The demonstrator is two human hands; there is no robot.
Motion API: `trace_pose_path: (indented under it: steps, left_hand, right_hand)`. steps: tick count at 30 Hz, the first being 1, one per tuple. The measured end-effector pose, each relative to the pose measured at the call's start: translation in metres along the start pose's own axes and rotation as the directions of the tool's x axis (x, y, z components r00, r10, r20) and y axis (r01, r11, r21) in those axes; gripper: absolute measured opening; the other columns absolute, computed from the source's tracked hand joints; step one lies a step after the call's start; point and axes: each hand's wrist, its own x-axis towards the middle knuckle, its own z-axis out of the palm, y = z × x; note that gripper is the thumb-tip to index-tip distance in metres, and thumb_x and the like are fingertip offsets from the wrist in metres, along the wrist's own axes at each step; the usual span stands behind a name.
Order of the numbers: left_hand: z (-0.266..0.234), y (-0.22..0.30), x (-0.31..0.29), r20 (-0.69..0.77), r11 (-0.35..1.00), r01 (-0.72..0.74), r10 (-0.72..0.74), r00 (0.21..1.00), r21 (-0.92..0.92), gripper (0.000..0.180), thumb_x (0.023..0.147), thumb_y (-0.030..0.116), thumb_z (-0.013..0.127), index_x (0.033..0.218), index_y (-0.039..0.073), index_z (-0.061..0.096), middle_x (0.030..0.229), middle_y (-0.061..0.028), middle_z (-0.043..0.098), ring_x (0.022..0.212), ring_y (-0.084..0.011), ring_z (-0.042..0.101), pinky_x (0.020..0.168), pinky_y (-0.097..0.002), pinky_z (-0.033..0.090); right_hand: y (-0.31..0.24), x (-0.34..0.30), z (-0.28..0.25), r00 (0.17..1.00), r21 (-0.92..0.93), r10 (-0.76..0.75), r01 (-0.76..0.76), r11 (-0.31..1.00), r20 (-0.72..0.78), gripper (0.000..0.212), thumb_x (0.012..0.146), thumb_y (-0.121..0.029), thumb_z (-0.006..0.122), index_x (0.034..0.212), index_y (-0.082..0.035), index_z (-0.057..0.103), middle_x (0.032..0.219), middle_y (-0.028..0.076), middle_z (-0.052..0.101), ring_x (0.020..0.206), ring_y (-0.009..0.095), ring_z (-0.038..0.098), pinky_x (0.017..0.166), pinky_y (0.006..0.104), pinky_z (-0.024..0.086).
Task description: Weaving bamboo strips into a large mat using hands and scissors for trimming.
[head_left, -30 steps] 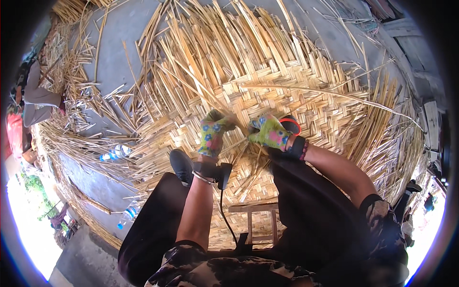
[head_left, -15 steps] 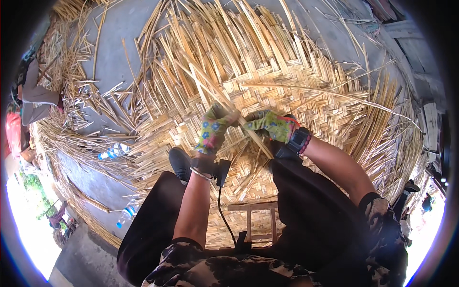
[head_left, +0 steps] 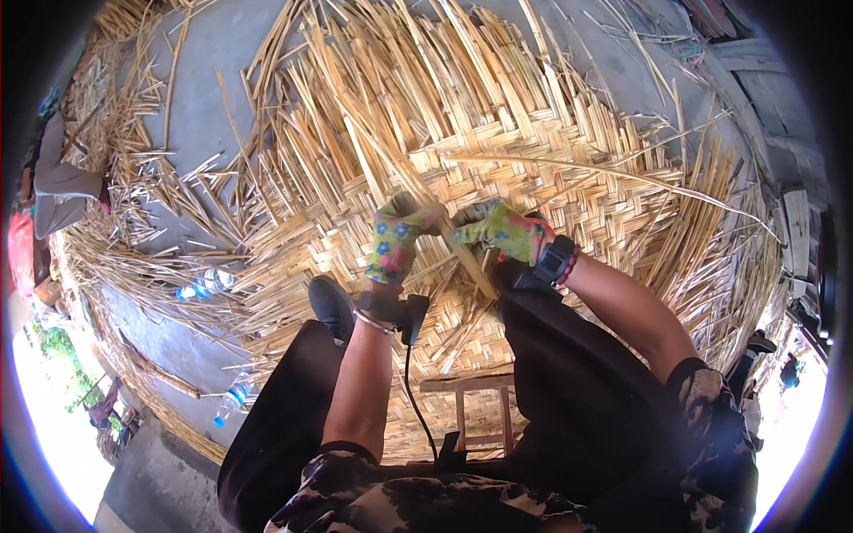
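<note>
A split reed strip (head_left: pixel 470 263) slants between my hands, with its upper part running away to the far left over the woven reed mat (head_left: pixel 569 191). My left hand (head_left: pixel 395 238), in a green flowered glove, is closed around the strip. Opposite it, my right hand (head_left: pixel 506 231), gloved alike, has its fingers pinched against the strip's right side. The fingertips of both hands are partly hidden or blurred. Below my hands the mat shows a tight herringbone weave, while loose unwoven reed ends (head_left: pixel 426 75) fan out at its far side.
A small wooden stool (head_left: pixel 466 385) stands between my legs. Two plastic bottles (head_left: pixel 206 284) (head_left: pixel 233 399) lie to the left among scattered reeds (head_left: pixel 200 200). Another person's leg (head_left: pixel 67 182) shows at the far left. A long loose strip (head_left: pixel 613 173) crosses the mat.
The lower end of the reed strip has swung slightly left and shows a broader face. Both hands keep nearly the same place and grip.
</note>
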Motion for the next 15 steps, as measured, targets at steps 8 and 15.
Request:
trace_pose_path:
  steps: [8,15]
  left_hand:
    - [0.005,0.005,0.003,0.002,1.000,-0.012,0.012,1.000,-0.021,0.015,0.075,0.010,0.072,0.081,0.001,0.061,0.070,-0.0060,0.064,0.059,-0.0127,0.061,0.056,-0.0240,0.051]
    - [0.003,0.011,0.011,0.049,0.987,0.025,-0.033,0.998,0.158,0.011,0.077,0.007,0.070,0.076,0.001,0.061,0.068,-0.0051,0.063,0.053,-0.0107,0.055,0.051,-0.0217,0.043]
  right_hand:
    - [-0.010,0.001,-0.007,0.998,0.157,0.065,-0.063,0.986,-0.002,0.027,0.077,-0.014,0.071,0.097,0.002,0.064,0.080,0.005,0.064,0.065,0.010,0.056,0.056,0.0209,0.043]
    - [-0.006,0.003,-0.001,0.998,0.008,0.060,-0.060,0.998,-0.016,0.028,0.080,-0.014,0.068,0.103,0.002,0.063,0.087,0.007,0.065,0.074,0.010,0.059,0.065,0.0218,0.047]
